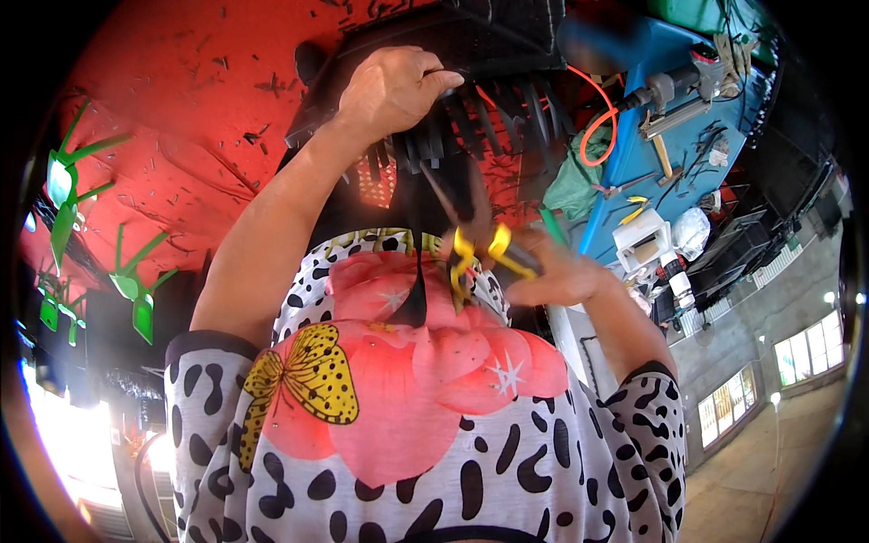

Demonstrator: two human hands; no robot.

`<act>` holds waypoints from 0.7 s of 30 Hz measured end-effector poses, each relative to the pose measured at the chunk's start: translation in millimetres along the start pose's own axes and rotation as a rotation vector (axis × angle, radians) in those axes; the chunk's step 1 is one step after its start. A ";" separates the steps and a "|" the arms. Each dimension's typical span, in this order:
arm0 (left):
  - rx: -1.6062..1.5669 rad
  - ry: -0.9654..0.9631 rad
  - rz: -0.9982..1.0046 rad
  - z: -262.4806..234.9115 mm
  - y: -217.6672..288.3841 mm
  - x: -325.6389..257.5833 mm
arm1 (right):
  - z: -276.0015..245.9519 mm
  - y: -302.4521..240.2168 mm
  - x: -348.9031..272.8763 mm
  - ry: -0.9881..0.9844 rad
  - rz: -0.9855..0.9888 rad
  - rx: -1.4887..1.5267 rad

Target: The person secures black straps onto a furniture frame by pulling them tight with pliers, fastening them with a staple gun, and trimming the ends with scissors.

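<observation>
Gripping snips point(475, 210) with my right hand point(559, 274), left hand point(391, 88) clenched by the frame's edge point(434, 79), I'd pinch the likely light, bendy strips point(463, 123) near their tips.

Just off centre toward 3 o'clock, the right hand point(563, 273) and its pliers point(480, 215) are motion-blurred. At 12 o'clock, the left hand point(392, 90) hides its curled fingertips; its grip is unclear. The top edge cuts the frame point(425, 38); the bottom, the shirt point(380, 398). Scraps point(272, 85) toward 11 o'clock are too small to identify.
</observation>
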State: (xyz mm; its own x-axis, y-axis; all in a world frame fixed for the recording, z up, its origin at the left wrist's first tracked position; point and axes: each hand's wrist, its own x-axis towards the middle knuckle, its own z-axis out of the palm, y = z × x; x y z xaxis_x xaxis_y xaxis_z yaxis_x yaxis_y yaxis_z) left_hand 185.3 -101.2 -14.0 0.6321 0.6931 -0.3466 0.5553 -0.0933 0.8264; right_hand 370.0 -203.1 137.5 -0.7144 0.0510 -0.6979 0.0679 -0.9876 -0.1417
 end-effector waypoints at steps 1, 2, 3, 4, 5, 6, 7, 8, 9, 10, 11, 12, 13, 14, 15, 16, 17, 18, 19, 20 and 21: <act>-0.004 0.003 -0.006 -0.5 0.0 0.6 | -1.5 -3.7 -9.4 0.121 -0.095 0.038; -0.007 0.006 -0.012 -0.9 -0.3 0.2 | -2.8 -6.2 -16.7 0.241 -0.189 0.075; -0.004 0.008 -0.015 -1.2 -1.1 -1.6 | -3.3 -7.8 -19.4 0.360 -0.283 0.111; -0.003 0.006 0.009 0.9 -1.1 0.0 | -7.3 -11.0 -13.0 0.340 -0.612 0.145; 0.001 0.008 0.026 1.4 -1.7 -0.2 | -15.4 -16.4 -2.9 0.307 -0.937 0.175; 0.000 0.007 0.027 1.7 -1.7 0.4 | -26.5 -24.8 -5.8 0.314 -0.948 0.077; -0.008 -0.002 0.009 0.3 -0.4 0.3 | -39.9 -34.8 -12.1 0.312 -0.952 -0.017; -0.020 -0.011 0.000 -0.4 0.7 0.9 | -50.2 -40.1 -14.7 0.299 -0.920 -0.050; -0.022 -0.012 -0.003 -0.4 0.6 1.3 | -59.2 -44.3 -17.3 0.286 -0.887 -0.082; -0.014 -0.003 0.010 -0.9 0.9 1.5 | -65.9 -48.9 -21.2 0.328 -0.793 -0.215; -0.007 0.006 0.022 -1.5 1.5 1.8 | -73.5 -43.8 -22.6 0.357 -0.737 -0.261; -0.008 0.005 0.017 -2.2 2.6 1.9 | -71.2 -42.1 -23.0 0.442 -0.655 -0.278; -0.016 -0.005 0.010 -2.4 4.0 2.2 | -68.7 -39.9 -23.0 0.530 -0.572 -0.293; -0.025 -0.016 0.004 -2.1 4.6 2.5 | -72.8 -34.7 -20.9 0.591 -0.520 -0.386; -0.027 -0.018 0.002 -1.2 4.2 2.8 | -73.3 -33.4 -18.8 0.591 -0.517 -0.383; -0.012 -0.005 0.001 -1.0 4.6 3.0 | -72.9 -33.7 -16.3 0.775 -0.485 -0.724; 0.002 0.009 0.000 -1.2 5.5 3.3 | -72.5 -33.5 -13.3 0.950 -0.439 -1.069; 0.002 0.009 -0.003 -1.8 7.3 3.0 | -74.6 -31.0 -7.6 1.048 -0.493 -1.383; -0.018 -0.028 -0.073 -3.3 11.7 3.2 | -74.0 -28.7 -3.9 1.050 -0.489 -1.381; -0.037 -0.065 -0.144 -3.8 13.9 3.5 | -73.0 -26.9 -0.4 1.088 -0.403 -1.528; -0.039 -0.068 -0.143 -2.6 13.1 4.0 | -72.5 -24.5 2.9 1.121 -0.313 -1.673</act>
State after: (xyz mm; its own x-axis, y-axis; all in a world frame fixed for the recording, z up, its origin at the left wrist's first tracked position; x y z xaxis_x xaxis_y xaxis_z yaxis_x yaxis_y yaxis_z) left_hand 193.7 -97.7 -3.4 0.5839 0.6472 -0.4901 0.6218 0.0316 0.7825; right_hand 416.7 -168.0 88.0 -0.2160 0.8548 -0.4720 0.9648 0.1125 -0.2377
